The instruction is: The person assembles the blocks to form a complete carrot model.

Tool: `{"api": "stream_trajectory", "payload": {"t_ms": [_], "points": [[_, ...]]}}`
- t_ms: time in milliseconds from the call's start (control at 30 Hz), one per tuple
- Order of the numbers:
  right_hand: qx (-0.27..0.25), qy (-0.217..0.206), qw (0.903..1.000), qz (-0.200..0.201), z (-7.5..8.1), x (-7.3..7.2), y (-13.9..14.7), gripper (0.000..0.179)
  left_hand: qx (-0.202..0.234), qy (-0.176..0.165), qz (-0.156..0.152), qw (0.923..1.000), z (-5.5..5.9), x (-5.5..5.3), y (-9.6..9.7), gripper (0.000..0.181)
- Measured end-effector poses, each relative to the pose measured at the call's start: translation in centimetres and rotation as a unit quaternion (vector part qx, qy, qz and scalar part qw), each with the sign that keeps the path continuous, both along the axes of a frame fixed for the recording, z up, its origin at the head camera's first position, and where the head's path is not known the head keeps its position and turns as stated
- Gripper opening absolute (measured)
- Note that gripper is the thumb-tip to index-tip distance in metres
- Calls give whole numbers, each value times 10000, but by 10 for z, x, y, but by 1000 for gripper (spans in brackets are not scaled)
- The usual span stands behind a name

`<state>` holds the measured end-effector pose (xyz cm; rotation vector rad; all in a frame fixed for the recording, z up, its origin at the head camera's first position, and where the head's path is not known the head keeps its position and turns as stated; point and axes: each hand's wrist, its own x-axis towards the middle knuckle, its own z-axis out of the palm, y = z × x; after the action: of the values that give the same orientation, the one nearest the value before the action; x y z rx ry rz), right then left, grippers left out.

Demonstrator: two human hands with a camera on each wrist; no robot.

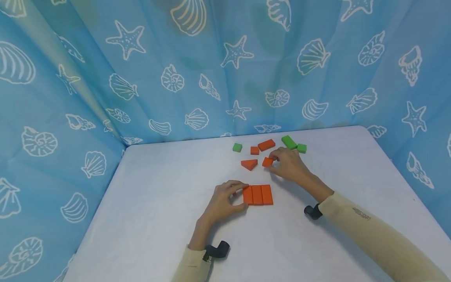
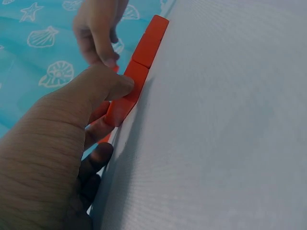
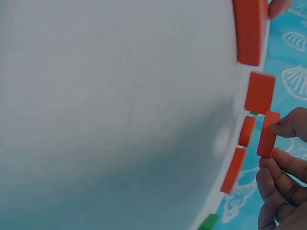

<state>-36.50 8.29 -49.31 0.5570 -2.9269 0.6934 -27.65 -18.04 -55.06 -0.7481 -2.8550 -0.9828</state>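
Note:
Three flat orange blocks (image 1: 257,195) lie side by side on the white table, touching in a row. My left hand (image 1: 222,200) grips the leftmost of them, thumb at its near end and fingers at its far end; the left wrist view shows the thumb against this orange block (image 2: 136,79). Farther back and to the right, my right hand (image 1: 289,164) pinches a small orange block (image 1: 267,162) between thumb and fingertips. In the right wrist view the pinched block (image 3: 267,135) appears tilted; whether it touches the table I cannot tell.
Left of the right hand lies an orange triangular block (image 1: 249,164). Behind it are a small orange block (image 1: 255,150), a longer orange block (image 1: 266,145) and a green block (image 1: 237,147). A long green block (image 1: 289,142) and a small green one (image 1: 302,148) lie beyond the right hand. A patterned blue curtain (image 1: 218,117) borders the table.

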Motion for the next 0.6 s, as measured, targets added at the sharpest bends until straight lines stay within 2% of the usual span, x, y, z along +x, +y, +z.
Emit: {"api": "stream_trajectory", "payload": {"t_ms": [300,600], "points": [[-219,274,9975,606,19,33,3,32,-20,-77,13,10000,3,0,1,53],[-253,396,9933,1055,21,67,-3,33,88,-154,54,9998,3,1,2,53]]}}
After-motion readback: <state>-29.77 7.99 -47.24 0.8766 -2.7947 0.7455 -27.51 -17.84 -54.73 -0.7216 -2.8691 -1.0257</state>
